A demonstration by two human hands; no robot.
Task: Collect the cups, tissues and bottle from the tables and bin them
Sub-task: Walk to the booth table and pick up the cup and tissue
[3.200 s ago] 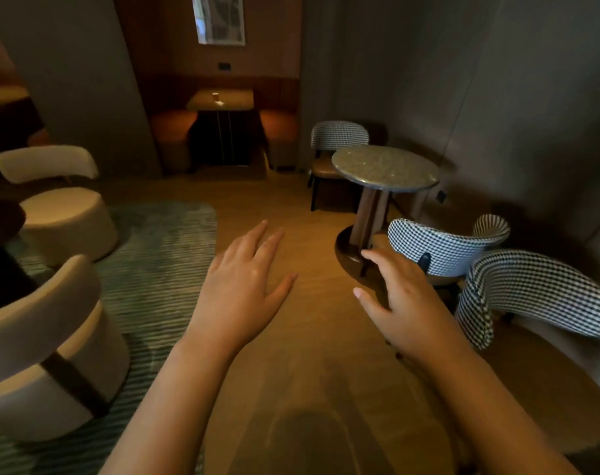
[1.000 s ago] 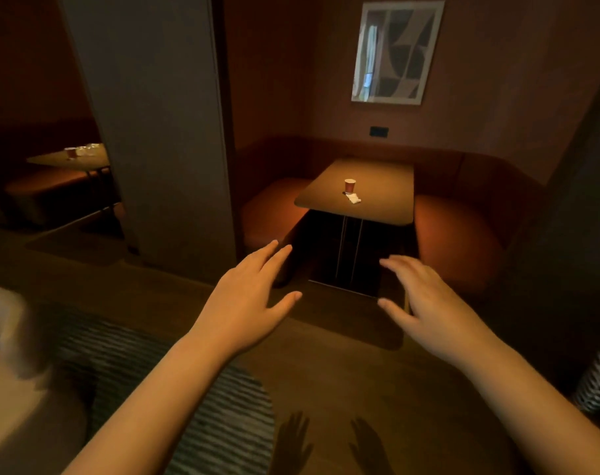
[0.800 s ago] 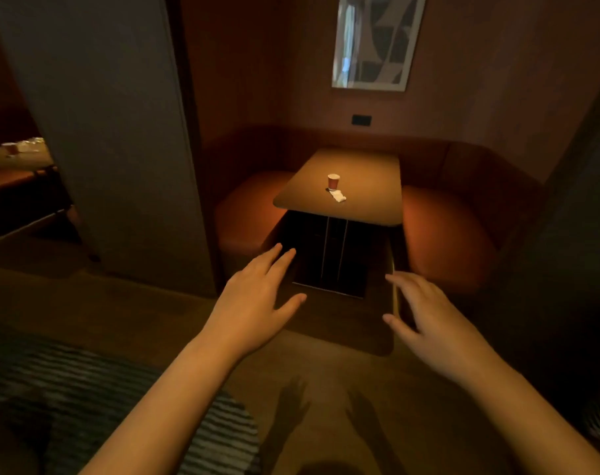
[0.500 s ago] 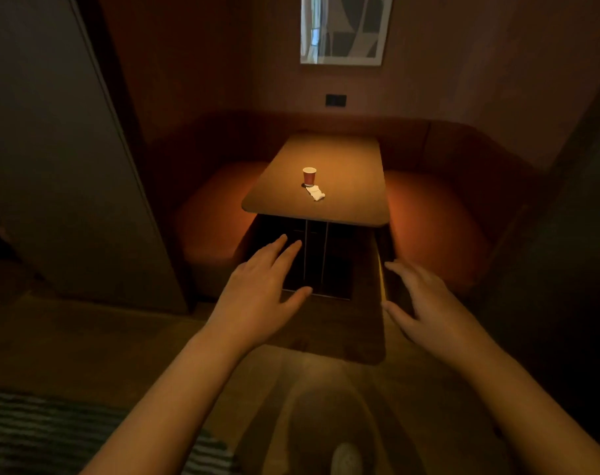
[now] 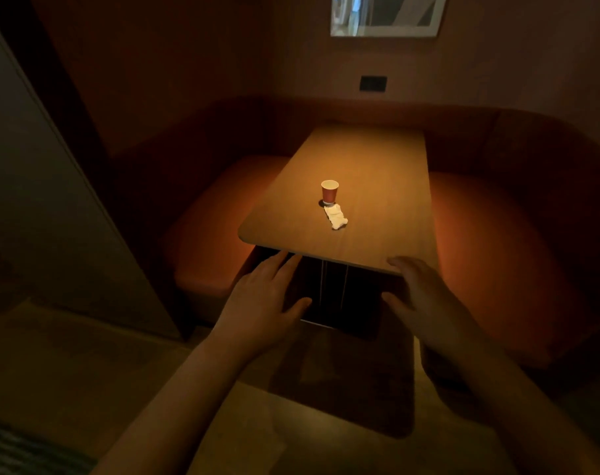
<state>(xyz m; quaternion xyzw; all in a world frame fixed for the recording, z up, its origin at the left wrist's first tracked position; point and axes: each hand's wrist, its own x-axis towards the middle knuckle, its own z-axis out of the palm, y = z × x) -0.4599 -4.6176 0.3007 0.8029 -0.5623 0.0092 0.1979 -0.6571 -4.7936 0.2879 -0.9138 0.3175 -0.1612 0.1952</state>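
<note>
While warm light pools on it, a rectangular light-wood surface with rounded corners [image 5: 377, 159] stands lengthwise in a dim alcove, far end toward the back wall. Curved orange upholstered bench seating [image 5: 490, 255] wraps it at left, right and rear. On the back wall are the lower edge of a white-framed picture [image 5: 384, 18] and, below it, a small dark wall plate [image 5: 373, 84]. A tall grey partition panel [image 5: 34, 200] bounds the alcove at left. Thin metal legs [image 5: 332, 286] show in the dark space under the near edge.

Task items: a small red paper cup with pale interior [image 5: 329, 193] stands upright on the near half of the surface, left of its centre line. A crumpled white tissue [image 5: 336, 217] lies just beside the cup's base, on the near side; whether they touch cannot be told.

Left hand [image 5: 260, 303]: palm down, fingers straight and slightly spread, thumb out, empty.
Right hand [image 5: 425, 296]: palm down, fingers loosely extended, thumb out, empty. Its fingertips overlap the near edge in view; contact cannot be told.
Both hands are well short of cup and tissue.

Edges: the near edge runs between hands and cup, and bare wood surrounds both items. The long edges sit close to the benches. Tan floor [image 5: 86, 371] lies open in front, with a striped rug corner [image 5: 14, 450] at lower left.
</note>
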